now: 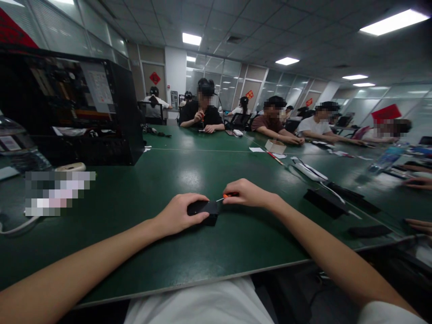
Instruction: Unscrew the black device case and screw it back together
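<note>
A small black box (209, 213) rests on the green table, with my left hand (182, 213) wrapped round its left side, thumb along the near edge and fingers along the far edge. In my right hand (248, 194) is a screwdriver (230, 195) with an orange and black handle. Its thin metal shaft points left, and the tip is at the box's far right corner. Whether the tip touches the box cannot be made out.
An open black computer case (123, 108) and a water bottle (20, 144) stand at the left. A white power strip (308, 170), black pieces (324, 202) and a small cardboard box (275, 146) lie to the right. Several people sit around the table.
</note>
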`<state>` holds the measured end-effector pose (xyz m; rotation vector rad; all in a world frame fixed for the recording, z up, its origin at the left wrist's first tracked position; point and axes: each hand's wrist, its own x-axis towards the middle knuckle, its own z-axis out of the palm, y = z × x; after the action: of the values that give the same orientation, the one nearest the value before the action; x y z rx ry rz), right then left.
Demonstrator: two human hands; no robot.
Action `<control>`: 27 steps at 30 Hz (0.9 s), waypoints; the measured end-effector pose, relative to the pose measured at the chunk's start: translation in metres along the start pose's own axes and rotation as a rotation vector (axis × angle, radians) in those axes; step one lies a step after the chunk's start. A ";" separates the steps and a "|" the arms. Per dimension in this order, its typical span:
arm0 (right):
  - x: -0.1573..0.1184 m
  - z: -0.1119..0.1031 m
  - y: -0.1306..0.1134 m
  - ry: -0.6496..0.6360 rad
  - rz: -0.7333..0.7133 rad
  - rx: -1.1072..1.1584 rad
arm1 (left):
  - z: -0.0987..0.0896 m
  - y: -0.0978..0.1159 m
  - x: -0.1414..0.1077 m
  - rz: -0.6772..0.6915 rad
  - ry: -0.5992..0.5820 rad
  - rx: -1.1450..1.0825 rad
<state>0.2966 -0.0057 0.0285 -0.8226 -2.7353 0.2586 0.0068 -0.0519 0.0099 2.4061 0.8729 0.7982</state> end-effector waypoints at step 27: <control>0.008 0.029 -0.022 0.229 -0.188 -0.480 | -0.007 -0.012 -0.001 0.146 -0.039 0.045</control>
<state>0.2699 -0.0226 0.0078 -0.6436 -2.6567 -0.5161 -0.0036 -0.0425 0.0079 2.5393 0.7131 0.7899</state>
